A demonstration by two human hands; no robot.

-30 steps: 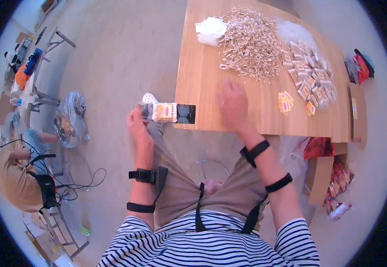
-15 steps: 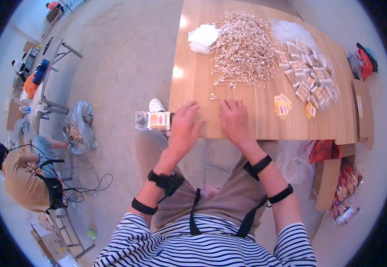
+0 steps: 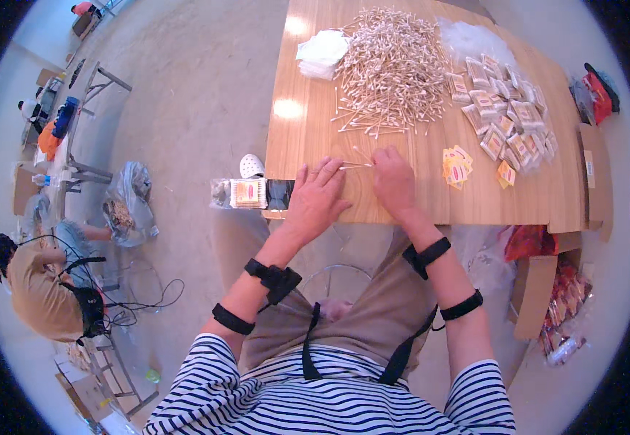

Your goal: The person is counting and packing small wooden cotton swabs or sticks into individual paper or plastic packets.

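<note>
A few cotton swabs (image 3: 355, 165) lie between my hands near the table's front edge, their near ends under my right hand's fingers. My right hand (image 3: 395, 183) is closed on them in a pinch. My left hand (image 3: 318, 197) rests low on the tabletop with its fingers stretched out, fingertips beside the white tips of the swabs. Just left of it, a clear packet of swabs with a yellow and white card (image 3: 248, 193) sticks out past the table's left edge, next to a black piece (image 3: 280, 194). Beyond my hands rises a large heap of loose swabs (image 3: 391, 69).
Several filled swab packets (image 3: 507, 119) are piled at the right, with yellow cards (image 3: 457, 168) nearer. Clear bags (image 3: 478, 40) and a white stack (image 3: 322, 54) flank the heap. A cardboard box (image 3: 534, 297) stands below the table's right side. Another person (image 3: 50, 290) sits at the left.
My right hand has shifted slightly right, and more swabs show between my hands. My left hand has moved a little right over the table, uncovering the black piece beside the packet.
</note>
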